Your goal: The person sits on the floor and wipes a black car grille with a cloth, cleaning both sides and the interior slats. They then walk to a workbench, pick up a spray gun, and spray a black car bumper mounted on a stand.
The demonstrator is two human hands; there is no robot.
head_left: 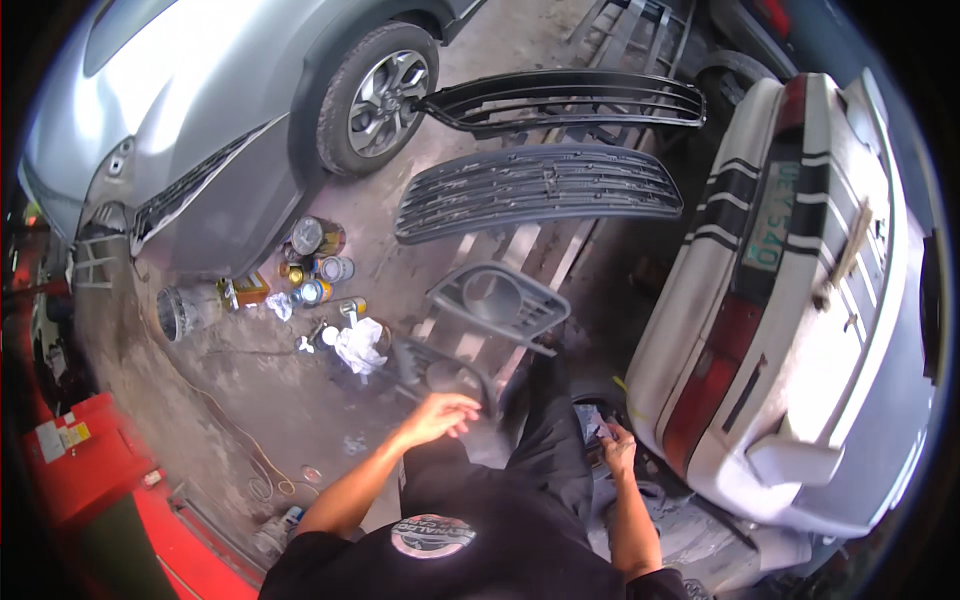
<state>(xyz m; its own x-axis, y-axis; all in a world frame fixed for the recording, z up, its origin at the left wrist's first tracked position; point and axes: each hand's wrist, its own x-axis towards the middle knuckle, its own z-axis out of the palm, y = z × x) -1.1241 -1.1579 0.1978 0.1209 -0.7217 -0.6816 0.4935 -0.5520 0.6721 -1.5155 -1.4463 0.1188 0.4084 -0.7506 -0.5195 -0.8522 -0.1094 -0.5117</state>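
Note:
My left hand [443, 416] hangs loosely bent with its fingers apart and nothing visible in them. It is beside a dark grey fog-light surround [455, 377], in front of my knee; I cannot tell if they touch. Just beyond lies a second grey fog-light surround [497, 300] with a round opening. On the right, by the white car's bumper, my right hand [620, 452] grips a crumpled pale piece of paper or cloth [601, 427]. Farther off, a grey slatted car grille [540, 192] and a glossy black bumper grille [575, 100] rest on a metal rack [573, 247].
A silver car [215, 120] stands at the upper left, a white car with black stripes [730, 300] on the right. Paint cans [318, 237], a bucket [188, 312] and white crumpled paper [360, 345] are on the floor. A thin hose [230, 425] and red equipment [90, 460] lie left.

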